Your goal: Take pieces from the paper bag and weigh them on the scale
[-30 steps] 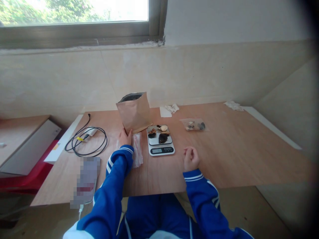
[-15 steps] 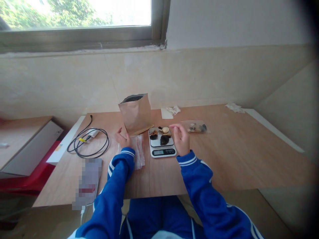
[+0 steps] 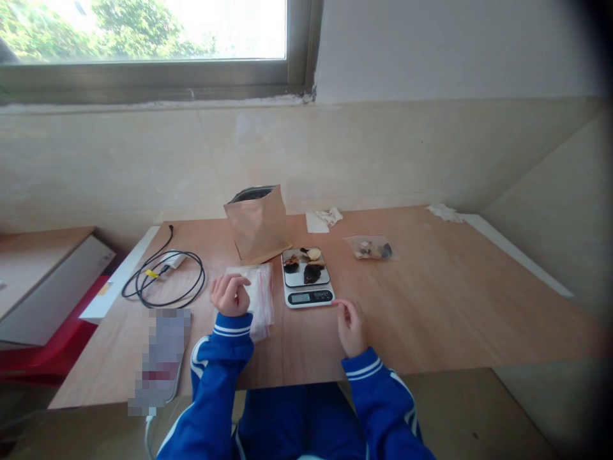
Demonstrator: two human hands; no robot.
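Observation:
A small kitchen scale point(image 3: 307, 285) sits mid-table with several dark and pale dried pieces point(image 3: 306, 264) on its plate. My left hand point(image 3: 230, 295) rests with curled fingers on a stack of clear zip bags point(image 3: 256, 295) left of the scale. An open brown paper bag point(image 3: 258, 222) stands just behind them. My right hand point(image 3: 349, 326) lies on the table in front of the scale's right corner, fingers loosely apart and holding nothing. A filled clear bag point(image 3: 371, 247) lies to the right of the scale.
A coiled black cable point(image 3: 165, 276) and a blurred flat object point(image 3: 158, 361) lie on the left of the wooden table point(image 3: 454, 300). Crumpled paper scraps point(image 3: 330, 216) lie near the back wall. White and red boards point(image 3: 52, 287) sit beside the table on the left.
My right hand has drawn back from over the scale to the table in front of it. My left hand has left the paper bag's base and settled on the zip bags.

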